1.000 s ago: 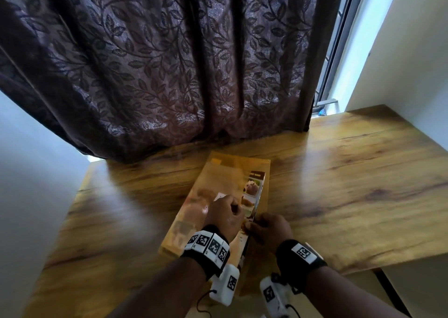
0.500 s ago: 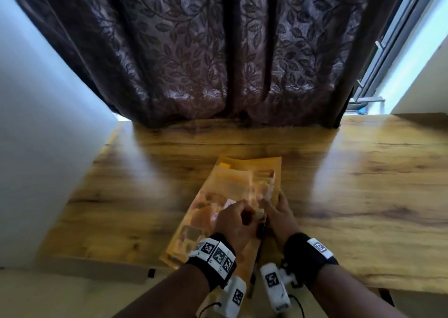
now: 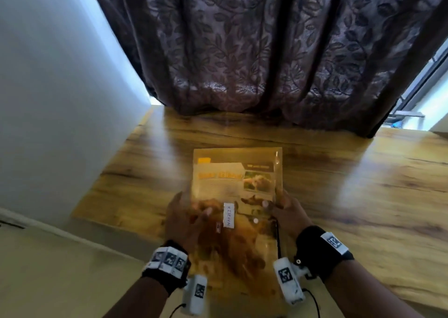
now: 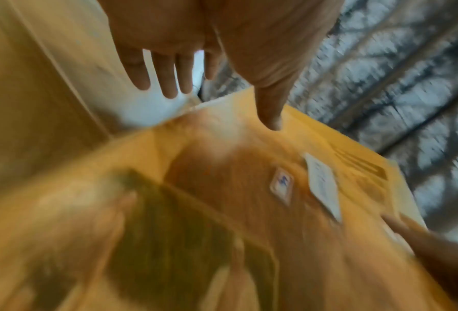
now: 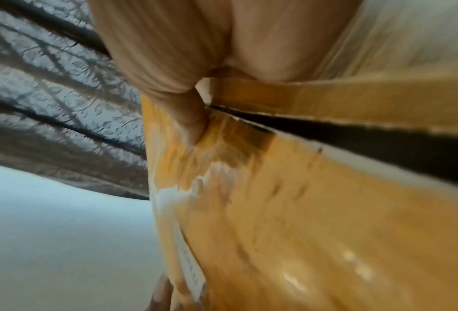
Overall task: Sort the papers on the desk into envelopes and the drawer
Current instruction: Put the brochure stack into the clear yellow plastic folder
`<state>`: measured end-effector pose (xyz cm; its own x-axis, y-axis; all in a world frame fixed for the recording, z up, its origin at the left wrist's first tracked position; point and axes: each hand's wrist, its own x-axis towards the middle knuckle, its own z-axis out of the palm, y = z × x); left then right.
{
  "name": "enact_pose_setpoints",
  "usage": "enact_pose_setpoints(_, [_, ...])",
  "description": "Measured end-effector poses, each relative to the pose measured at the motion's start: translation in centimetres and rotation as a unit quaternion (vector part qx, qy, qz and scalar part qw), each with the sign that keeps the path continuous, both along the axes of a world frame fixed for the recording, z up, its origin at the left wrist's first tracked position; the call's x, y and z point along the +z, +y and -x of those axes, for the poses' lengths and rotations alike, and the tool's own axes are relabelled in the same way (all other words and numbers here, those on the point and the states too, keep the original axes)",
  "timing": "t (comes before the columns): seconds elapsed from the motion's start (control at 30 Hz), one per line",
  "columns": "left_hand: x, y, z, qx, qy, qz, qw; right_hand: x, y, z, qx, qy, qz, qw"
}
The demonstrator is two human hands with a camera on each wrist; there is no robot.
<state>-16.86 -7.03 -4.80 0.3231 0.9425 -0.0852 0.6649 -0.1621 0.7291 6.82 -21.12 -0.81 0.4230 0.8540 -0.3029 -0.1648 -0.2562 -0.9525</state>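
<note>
Both hands hold a translucent amber envelope (image 3: 238, 196) at the near edge of the wooden surface (image 3: 351, 184), its far end out over the wood and its near end hanging past the edge toward the person. Through the plastic a printed paper (image 3: 230, 179) with an orange heading and a food photo shows. A small white label (image 3: 228, 214) with handwriting sits on the front.

The left hand (image 3: 184, 217) grips the envelope's left edge, thumb pressed on the front and fingers spread straight behind it. The right hand (image 3: 288, 212) pinches the right edge, thumb on the front, its other fingers hidden behind the plastic; through the envelope some fingertips (image 3: 265, 204) show pale.

Behind, a dark leaf-patterned curtain (image 3: 266, 51) hangs down to the far edge of the surface. A white wall (image 3: 53, 99) stands to the left. Both wrist views are blurred.
</note>
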Motion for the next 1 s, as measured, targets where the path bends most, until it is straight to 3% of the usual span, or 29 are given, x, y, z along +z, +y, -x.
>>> enact_pose_setpoints(0.03, [0.0,0.7,1.5,0.026,-0.059,0.084,0.994,0.5,0.5,0.6,0.018,-0.002,-0.005,1.0])
enact_pose_setpoints(0.1, [0.1,1.4,5.4,0.044,-0.173,0.226,0.958,1.5,2.1,2.7,0.063,-0.011,-0.009,0.998])
enact_pose_setpoints(0.27, [1.7,0.5,13.2,0.021,-0.347,0.395,0.85,2.2,6.6,9.1,0.112,-0.064,0.035,0.991])
enact_pose_setpoints(0.37, [0.4,-0.1,17.0,0.084,-0.397,0.41,0.817,1.8,8.4,12.9,0.138,-0.094,0.058,0.984])
enact_pose_setpoints(0.43, [-0.8,-0.6,19.1,0.132,-0.415,0.415,0.799,1.3,8.8,14.9,0.197,-0.057,0.072,0.976])
enact_pose_setpoints(0.47, [-1.5,-0.9,20.3,0.159,-0.419,0.418,0.79,0.8,8.9,16.1,0.24,-0.055,0.095,0.965])
enact_pose_setpoints(0.53, [-2.7,-1.1,22.0,0.219,-0.401,0.418,0.785,-0.1,8.7,17.8,0.301,-0.132,0.148,0.933])
enact_pose_setpoints(0.6, [-4.3,-1.2,23.9,0.256,-0.372,0.405,0.795,-1.8,8.4,19.0,0.281,-0.241,0.183,0.91])
enact_pose_setpoints(0.7, [-6.2,-1.3,27.3,0.288,-0.411,0.38,0.777,-3.0,7.3,20.3,0.197,-0.284,0.171,0.923])
enact_pose_setpoints(0.8, [-5.7,-1.4,29.9,0.318,-0.438,0.361,0.759,-4.3,4.9,21.6,0.158,-0.324,0.183,0.914])
enact_pose_setpoints(0.83, [-5.9,-1.4,30.7,0.32,-0.446,0.358,0.755,-5.4,3.9,21.9,0.164,-0.3,0.204,0.917])
enact_pose_setpoints(0.9, [-6.0,-1.4,31.8,0.319,-0.455,0.357,0.751,-8.5,2.4,22.3,0.169,-0.168,0.285,0.928])
enact_pose_setpoints(1.0, [-5.3,-1.5,32.6,0.327,-0.459,0.353,0.747,-13.4,1.4,22.0,0.027,0.103,0.343,0.933])
